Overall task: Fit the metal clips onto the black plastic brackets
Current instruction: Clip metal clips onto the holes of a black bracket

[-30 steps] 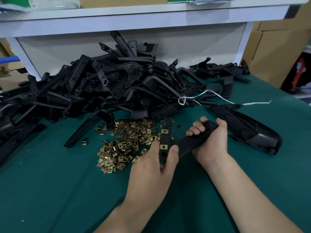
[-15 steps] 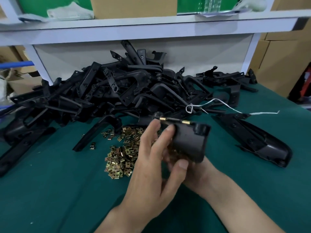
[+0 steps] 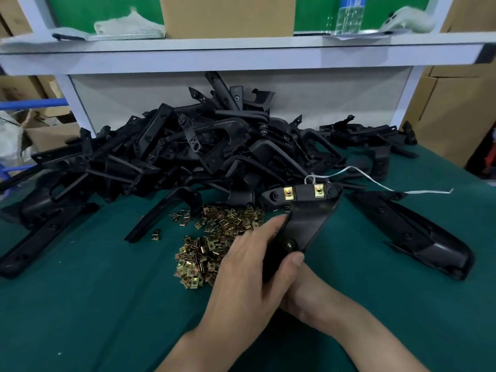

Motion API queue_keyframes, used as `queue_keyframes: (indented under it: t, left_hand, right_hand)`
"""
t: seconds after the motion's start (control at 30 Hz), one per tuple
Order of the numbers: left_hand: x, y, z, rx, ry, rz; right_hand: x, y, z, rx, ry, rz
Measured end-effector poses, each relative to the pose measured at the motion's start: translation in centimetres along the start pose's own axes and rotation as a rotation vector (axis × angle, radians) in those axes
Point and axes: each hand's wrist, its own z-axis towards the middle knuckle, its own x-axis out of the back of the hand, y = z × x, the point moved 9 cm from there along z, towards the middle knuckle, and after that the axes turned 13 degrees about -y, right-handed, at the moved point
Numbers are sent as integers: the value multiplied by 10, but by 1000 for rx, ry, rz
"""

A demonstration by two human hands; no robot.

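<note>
Holding the bracket (image 3: pixel 303 224) up near the middle of the frame, we have our left hand (image 3: pixel 249 269) wrapped around its lower end, thumb pressed just under a screw boss, while our right hand (image 3: pixel 303 299) sits beneath it, mostly hidden; it seems to support the same end, but we cannot tell how its fingers are set. Two brass clips (image 3: pixel 288 194) already sit on the top bar of the bracket, side by side with a gap between them.

The risks we judge from here: gripped only at the low end, the bracket could twist or tip as we shift our hold, and a clip not pushed fully home might slide off the edge. Whether both are seated flush is hard to read from this angle. The white string (image 3: pixel 375 183) trailing from the pile (image 3: pixel 201 151) at centre passes right behind the top bar and could snag it when we lift away. The loose clips (image 3: pixel 214 237) heaped on the green counter (image 3: pixel 94 304) lie just left of our hand; a careless sweep would scatter them. Setting this one down on the unfinished heap would mix done with undone.
</note>
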Motion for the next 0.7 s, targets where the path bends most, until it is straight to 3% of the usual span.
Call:
queue_keyframes:
  t: [0.27, 0.37, 0.43, 0.57, 0.7]
  left_hand:
    - [2, 3, 0, -7, 23, 34]
    - [6, 5, 0, -34, 75, 121]
    - [12, 0, 2, 5, 111, 219]
    - [15, -20, 7, 188, 27, 407]
    - [9, -26, 7, 203, -29, 451]
  right_hand:
    - [2, 2, -1, 8, -17, -31]
    - [8, 0, -4, -29, 16, -207]
    - [21, -9, -3, 13, 120, -273]
    - [78, -21, -19, 174, 564, -18]
    - [103, -32, -35, 278, 687, 26]
